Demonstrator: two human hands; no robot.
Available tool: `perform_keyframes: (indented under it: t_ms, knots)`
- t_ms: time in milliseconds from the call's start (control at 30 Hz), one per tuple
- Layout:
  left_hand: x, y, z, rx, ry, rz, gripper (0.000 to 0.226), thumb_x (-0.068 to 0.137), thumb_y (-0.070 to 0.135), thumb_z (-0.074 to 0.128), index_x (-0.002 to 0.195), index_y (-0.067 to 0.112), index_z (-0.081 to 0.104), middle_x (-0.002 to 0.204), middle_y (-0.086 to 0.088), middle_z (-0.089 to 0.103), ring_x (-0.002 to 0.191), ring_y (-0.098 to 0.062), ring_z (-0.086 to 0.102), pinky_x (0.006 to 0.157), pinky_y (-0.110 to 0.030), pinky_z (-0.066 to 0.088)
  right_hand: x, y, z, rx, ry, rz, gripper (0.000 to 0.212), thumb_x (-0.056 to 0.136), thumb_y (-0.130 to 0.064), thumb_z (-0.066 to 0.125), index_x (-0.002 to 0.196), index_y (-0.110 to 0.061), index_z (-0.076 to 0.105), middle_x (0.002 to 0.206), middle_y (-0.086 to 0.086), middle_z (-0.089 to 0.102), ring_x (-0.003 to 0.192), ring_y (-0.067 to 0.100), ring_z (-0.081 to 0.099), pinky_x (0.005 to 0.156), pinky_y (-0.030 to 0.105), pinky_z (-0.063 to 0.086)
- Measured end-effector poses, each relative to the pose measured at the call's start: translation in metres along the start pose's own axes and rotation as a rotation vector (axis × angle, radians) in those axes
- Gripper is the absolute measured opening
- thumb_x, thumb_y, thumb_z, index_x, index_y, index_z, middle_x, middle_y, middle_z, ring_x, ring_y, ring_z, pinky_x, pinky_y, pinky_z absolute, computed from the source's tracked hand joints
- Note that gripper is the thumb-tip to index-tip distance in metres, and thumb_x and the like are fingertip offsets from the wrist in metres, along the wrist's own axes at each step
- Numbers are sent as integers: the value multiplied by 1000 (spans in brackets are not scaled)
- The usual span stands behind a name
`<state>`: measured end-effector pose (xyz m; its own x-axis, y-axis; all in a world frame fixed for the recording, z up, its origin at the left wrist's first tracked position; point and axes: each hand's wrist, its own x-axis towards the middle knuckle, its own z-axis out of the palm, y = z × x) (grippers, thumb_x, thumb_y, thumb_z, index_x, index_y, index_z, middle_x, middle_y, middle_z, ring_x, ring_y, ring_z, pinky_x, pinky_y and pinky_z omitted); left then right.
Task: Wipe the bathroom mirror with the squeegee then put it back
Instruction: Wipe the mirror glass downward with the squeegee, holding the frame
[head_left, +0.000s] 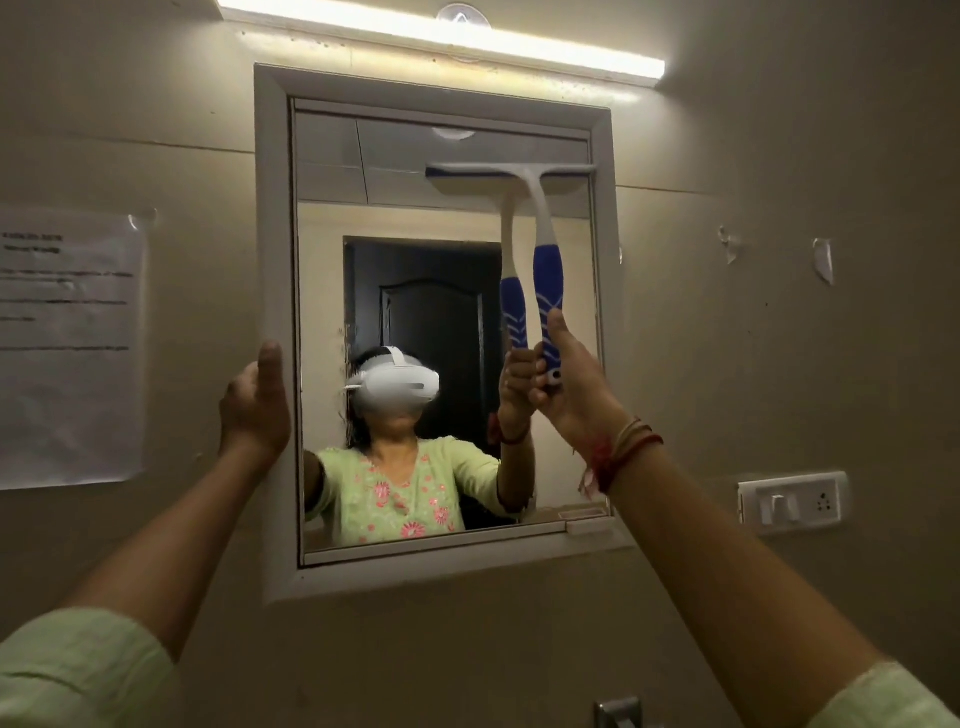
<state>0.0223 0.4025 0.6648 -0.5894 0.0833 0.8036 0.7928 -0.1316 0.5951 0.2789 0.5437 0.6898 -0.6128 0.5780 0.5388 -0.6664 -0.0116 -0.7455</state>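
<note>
A white-framed mirror (332, 291) hangs on the beige wall in front of me. My right hand (576, 384) grips the blue end of a white and blue squeegee (543, 244). Its blade lies flat against the glass in the upper right part, close to the right frame. The mirror doubles the squeegee with a reflection just to its left. My left hand (257, 405) rests on the left side of the mirror frame, fingers around its edge. A suction hook (462, 15) sits on the wall above the tube light.
A lit tube light (519, 47) runs along the wall above the mirror. A taped paper notice (67, 348) hangs at the left. A switch and socket plate (792, 501) is at the lower right. A metal fitting (618, 714) shows at the bottom edge.
</note>
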Motion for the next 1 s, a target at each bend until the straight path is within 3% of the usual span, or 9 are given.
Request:
perform_keyframes:
  t_ms: [200,367,467,567,700,800,900,1000]
  knots:
    - [0,1,0,-5,-8,-19,52,95,52,21,63,14,39,61,-4,38,69,-22,40,57,-34,26,-26,30,-24,-48,26,30,45,93,-51,38,84,-11,54,52,-5,47,39,5,43,39,16,35]
    - [1,0,0,-8,2,-30,54,95,52,22,72,11,47,66,-7,44,74,-22,43,63,-33,29,-15,10,-6,-227,-23,41,58,90,-63,28,57,-16,34,56,-5,23,46,6,22,41,19,24]
    - [2,-1,0,-12,4,-24,56,94,53,22,77,7,48,71,-13,45,74,-23,43,66,-35,30,-20,17,-9,-63,-18,53,52,94,-56,30,72,-12,49,49,-5,42,39,5,39,37,17,34]
    - [2,-2,0,-11,8,-23,55,94,54,22,77,7,48,72,-14,45,74,-24,43,66,-35,30,-38,46,-24,-71,105,32,53,87,-55,47,99,-4,58,60,-2,49,48,9,41,51,22,33]
    - [2,-1,0,-16,13,-29,55,94,54,22,77,7,47,73,-14,45,74,-23,44,66,-34,30,-58,64,-31,-104,207,-23,45,71,-57,60,80,-14,68,51,-5,53,41,4,44,39,17,36]
    - [2,-2,1,-21,13,-31,57,93,55,22,76,7,47,69,-11,44,72,-23,43,65,-35,30,-53,50,-23,-108,225,-58,41,78,-54,57,64,-17,70,47,-5,53,38,5,44,38,17,36]
    - [2,-1,0,-29,5,-33,57,93,55,23,78,6,48,74,-15,46,74,-23,43,66,-35,30,-48,45,-20,-117,223,-62,43,84,-53,53,72,-13,66,47,-4,52,38,6,44,37,17,38]
    - [1,0,-1,-25,-4,-35,56,93,55,23,81,6,49,78,-17,47,77,-23,44,68,-35,31,-60,62,-24,-151,256,-44,47,73,-60,57,75,-14,65,51,-4,53,43,8,44,42,21,36]
